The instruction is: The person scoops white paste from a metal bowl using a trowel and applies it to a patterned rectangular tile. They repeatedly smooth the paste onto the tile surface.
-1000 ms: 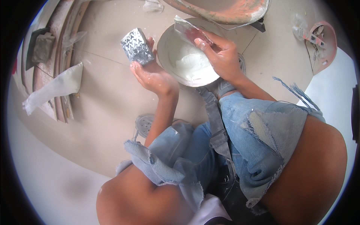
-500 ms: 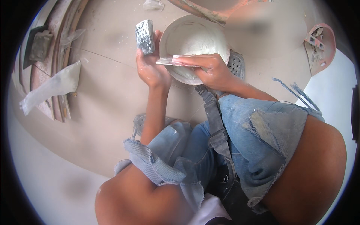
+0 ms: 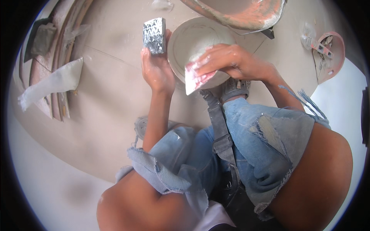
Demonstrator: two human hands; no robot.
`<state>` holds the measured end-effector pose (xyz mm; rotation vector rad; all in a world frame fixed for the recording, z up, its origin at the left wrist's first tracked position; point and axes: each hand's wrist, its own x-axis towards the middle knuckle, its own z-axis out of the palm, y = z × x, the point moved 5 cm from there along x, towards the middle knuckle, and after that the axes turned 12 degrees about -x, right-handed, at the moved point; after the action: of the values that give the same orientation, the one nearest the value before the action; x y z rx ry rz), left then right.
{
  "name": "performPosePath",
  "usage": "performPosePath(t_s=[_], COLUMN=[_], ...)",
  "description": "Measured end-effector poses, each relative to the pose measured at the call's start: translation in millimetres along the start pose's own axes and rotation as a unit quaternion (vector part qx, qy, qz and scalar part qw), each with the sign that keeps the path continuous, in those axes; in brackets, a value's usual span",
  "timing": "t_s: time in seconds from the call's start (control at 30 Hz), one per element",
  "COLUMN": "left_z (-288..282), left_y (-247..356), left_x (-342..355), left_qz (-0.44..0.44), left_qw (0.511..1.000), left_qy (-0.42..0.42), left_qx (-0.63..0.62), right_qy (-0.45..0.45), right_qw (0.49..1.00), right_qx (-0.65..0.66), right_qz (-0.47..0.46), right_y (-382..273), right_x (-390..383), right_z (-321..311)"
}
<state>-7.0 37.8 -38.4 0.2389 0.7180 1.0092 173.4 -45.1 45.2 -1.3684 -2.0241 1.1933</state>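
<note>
Left of the round basin: the left hand, palm up and half curled, thumb on the near edge and fingers behind, has hold of a small rectangular block.
Block: raised above the floor, beside the basin's left rim; its patterned dark face is smeared with white and turned toward the viewer.
Right hand: the right hand reaches over the basin from the right, fingers bent and pressed on a thin flat scraper, the thumb hidden.
Scraper: tilted over the basin's near left rim, coated in white with reddish streaks showing.
Basin: pale inside, with whitish residue on its wall; hand and scraper cover part of it.
Far side: an orange-red tub with a whitened rim stands beyond the basin, a clear plastic scrap to its left.
Far right: a pink shell-shaped container holds small debris.
Left: long curved-looking boards lie with a whitish plastic strip across them.
Near: blue jeans and a dark strap.
</note>
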Motion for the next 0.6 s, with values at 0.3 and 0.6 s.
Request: performPosePath(t_s=[0.3, 0.6], left_z=[-3.5, -0.5], left_y=[-1.6, -6.2], left_x=[5.0, 0.4], left_qz=[0.107, 0.144], left_qw=[0.981, 0.979], left_qy=[0.144, 0.122], left_qx=[0.077, 0.076], right_qy=[-0.053, 0.027], right_qw=[0.976, 0.928], right_qx=[-0.205, -0.332], right_qz=[0.05, 0.169], right_y=[-21.3, -16.0], right_x=[15.4, 31.0], right_z=[-20.2, -6.5])
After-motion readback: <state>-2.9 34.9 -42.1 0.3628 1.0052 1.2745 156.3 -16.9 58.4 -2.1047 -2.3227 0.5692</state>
